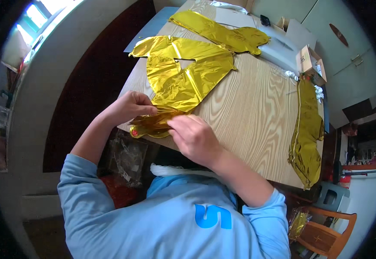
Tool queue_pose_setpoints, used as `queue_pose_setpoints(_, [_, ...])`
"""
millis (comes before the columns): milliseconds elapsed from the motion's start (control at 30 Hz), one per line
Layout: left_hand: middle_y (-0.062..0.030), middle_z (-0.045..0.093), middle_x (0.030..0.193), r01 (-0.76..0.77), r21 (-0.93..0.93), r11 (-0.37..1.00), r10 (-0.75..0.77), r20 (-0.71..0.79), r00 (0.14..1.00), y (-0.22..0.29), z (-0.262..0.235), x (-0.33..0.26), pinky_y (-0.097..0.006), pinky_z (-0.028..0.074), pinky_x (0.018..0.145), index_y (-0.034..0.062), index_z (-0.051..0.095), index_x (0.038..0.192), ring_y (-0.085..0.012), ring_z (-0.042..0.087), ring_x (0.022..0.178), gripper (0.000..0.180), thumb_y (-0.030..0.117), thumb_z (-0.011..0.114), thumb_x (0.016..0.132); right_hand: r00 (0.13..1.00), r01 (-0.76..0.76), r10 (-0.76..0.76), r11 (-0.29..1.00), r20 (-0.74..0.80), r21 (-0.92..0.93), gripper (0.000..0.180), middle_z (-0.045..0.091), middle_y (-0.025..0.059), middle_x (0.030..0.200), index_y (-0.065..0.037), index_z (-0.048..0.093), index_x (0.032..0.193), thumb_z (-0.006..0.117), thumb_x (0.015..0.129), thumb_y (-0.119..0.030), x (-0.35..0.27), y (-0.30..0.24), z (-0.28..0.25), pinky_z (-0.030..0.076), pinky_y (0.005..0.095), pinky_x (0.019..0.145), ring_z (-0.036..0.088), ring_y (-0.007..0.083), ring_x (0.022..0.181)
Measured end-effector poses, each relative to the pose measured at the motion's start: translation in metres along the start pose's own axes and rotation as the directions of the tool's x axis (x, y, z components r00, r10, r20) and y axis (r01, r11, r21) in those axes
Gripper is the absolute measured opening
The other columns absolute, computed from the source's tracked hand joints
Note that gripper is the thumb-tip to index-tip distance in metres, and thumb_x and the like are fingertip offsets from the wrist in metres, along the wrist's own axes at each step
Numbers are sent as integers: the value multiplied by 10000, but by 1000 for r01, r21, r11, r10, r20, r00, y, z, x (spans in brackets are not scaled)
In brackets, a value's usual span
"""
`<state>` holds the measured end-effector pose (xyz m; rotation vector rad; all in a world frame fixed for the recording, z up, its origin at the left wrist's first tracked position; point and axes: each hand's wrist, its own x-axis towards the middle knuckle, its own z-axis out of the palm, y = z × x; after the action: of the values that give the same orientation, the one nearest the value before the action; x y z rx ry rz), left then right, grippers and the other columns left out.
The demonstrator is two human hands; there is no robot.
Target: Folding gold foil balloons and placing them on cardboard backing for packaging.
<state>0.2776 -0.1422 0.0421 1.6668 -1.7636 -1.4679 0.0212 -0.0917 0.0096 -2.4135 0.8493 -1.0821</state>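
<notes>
A flat gold foil balloon (175, 82) lies over the left part of the wooden table. Its near end is bunched up at the table's front left corner, between my two hands. My left hand (132, 106) pinches the gathered foil from the left, thumb and fingers closed. From the right, my right hand (193, 134) grips the same crumpled end with its fingers bent, some of them slightly blurred. Below the hands a small red spot shows on the balloon's tip. Part of the gathered foil is hidden behind my fingers.
Another flat gold balloon (222, 32) lies at the table's far side, and a third gold balloon (306, 134) along the right edge. A small cardboard box (312, 64) stands at the far right. A wooden chair (326, 235) is at lower right; clear plastic packaging (127, 159) lies below the table's left corner.
</notes>
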Motion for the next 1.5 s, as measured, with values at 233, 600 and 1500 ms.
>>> queue_pose_setpoints(233, [-32, 690, 795, -208, 160, 965, 252, -343, 905, -1, 8, 2, -244, 511, 617, -35, 722, 1018, -73, 602, 685, 167, 105, 687, 933, 985, 6, 63, 917, 159, -399, 425, 617, 183, 1188, -53, 680, 1147, 731, 808, -304, -7, 9, 34, 393, 491, 1017, 548, 348, 1093])
queue_pose_setpoints(600, [-156, 733, 999, -38, 474, 879, 247, -388, 888, 9, 17, -7, -372, 564, 828, 14, 675, 1115, -250, 724, 939, 263, 38, 717, 856, 973, -116, 199, 853, 113, -508, 255, 626, 151, 935, -18, 658, 943, 673, 861, -259, 21, 67, 14, 431, 451, 909, 580, 323, 974])
queue_pose_setpoints(1500, [-171, 695, 787, -21, 316, 949, 138, -354, 925, 71, -24, 171, -409, 541, 685, -22, 712, 1001, -249, 684, 705, 352, 293, 728, 843, 864, -374, 497, 736, 76, -564, 475, 544, 191, 1332, -38, 615, 1245, 608, 902, -368, 105, 200, -46, 320, 499, 1117, 457, 356, 1278])
